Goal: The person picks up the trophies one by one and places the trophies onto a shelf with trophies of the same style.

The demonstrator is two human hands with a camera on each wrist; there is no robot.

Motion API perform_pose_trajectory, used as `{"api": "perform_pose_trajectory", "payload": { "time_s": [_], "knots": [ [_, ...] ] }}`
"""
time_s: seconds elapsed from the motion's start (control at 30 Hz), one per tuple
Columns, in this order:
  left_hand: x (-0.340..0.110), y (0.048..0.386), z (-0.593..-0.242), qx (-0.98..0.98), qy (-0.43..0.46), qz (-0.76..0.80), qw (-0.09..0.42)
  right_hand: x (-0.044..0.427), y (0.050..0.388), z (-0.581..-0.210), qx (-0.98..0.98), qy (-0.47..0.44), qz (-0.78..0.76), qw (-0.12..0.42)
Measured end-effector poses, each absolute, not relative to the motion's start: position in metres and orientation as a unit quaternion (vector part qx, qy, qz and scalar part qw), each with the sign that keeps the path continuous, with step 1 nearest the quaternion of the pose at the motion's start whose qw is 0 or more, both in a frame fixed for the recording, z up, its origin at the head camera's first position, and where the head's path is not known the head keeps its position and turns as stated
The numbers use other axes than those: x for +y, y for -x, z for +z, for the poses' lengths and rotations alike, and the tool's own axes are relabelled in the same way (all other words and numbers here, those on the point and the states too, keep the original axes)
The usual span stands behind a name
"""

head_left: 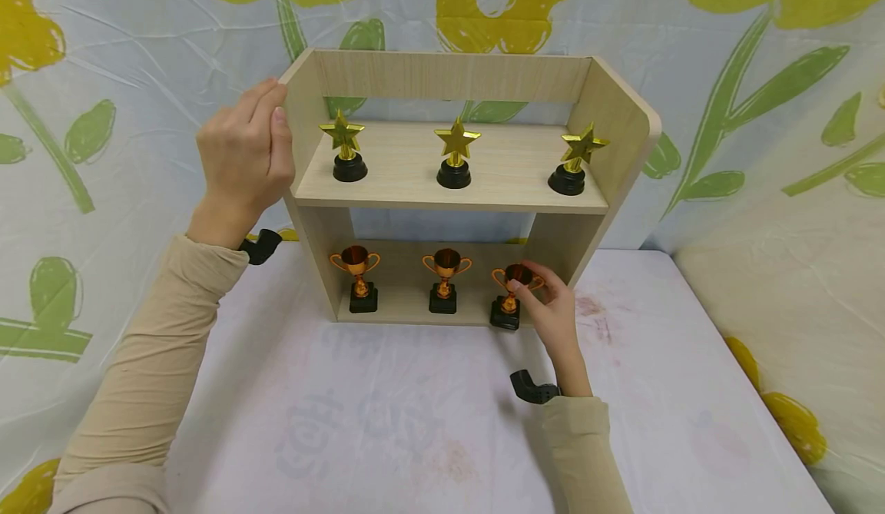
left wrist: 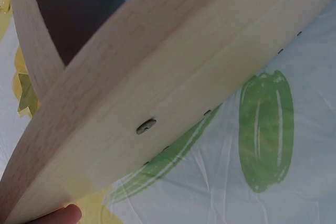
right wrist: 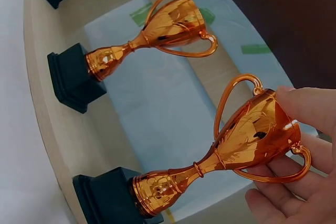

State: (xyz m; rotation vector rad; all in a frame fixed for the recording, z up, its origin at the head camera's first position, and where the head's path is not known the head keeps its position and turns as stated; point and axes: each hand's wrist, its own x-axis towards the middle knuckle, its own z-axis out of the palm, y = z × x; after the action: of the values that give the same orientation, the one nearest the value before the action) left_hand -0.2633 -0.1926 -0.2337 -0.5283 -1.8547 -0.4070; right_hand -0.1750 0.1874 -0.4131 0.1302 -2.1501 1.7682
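My right hand [head_left: 553, 310] pinches a copper-coloured trophy cup [right wrist: 257, 132] by its bowl, thumb on one side and fingers on the other. Its black base [head_left: 505, 314] is at the front edge of the lower shelf at the right; whether it touches the board I cannot tell. Two matching trophy cups, one in the middle [head_left: 445, 280] and one at the left [head_left: 359, 280], stand upright on that shelf. My left hand [head_left: 245, 141] grips the left side panel [left wrist: 173, 93] of the small wooden shelf near its top; in the left wrist view only a fingertip [left wrist: 68, 213] shows.
On the upper board stand three gold star trophies: left [head_left: 346, 145], middle [head_left: 455, 153] and right [head_left: 574, 162]. The shelf unit's right side panel [head_left: 615, 130] rises beside them. A white cloth covers the table [head_left: 387, 422], and a flower-patterned sheet [head_left: 795, 191] hangs behind.
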Motion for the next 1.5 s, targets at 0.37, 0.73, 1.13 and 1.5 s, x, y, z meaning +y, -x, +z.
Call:
{"api": "perform_pose_trajectory", "payload": {
  "time_s": [0.37, 0.73, 1.13, 1.5],
  "knots": [
    [-0.192, 0.264, -0.233, -0.781, 0.225, -0.175, 0.555, 0.188, 0.176, -0.415, -0.766, -0.040, 0.613, 0.188],
    [-0.192, 0.264, -0.233, -0.779, 0.226, -0.176, 0.557, 0.190, 0.177, -0.416, -0.765, -0.061, 0.609, 0.200],
    [-0.192, 0.263, -0.233, -0.783, 0.224, -0.176, 0.554, 0.199, 0.197, -0.445, -0.762, -0.103, 0.579, 0.270],
    [-0.192, 0.262, -0.233, -0.784, 0.222, -0.176, 0.552, 0.197, 0.201, -0.452, -0.808, -0.130, 0.436, 0.374]
  ]
}}
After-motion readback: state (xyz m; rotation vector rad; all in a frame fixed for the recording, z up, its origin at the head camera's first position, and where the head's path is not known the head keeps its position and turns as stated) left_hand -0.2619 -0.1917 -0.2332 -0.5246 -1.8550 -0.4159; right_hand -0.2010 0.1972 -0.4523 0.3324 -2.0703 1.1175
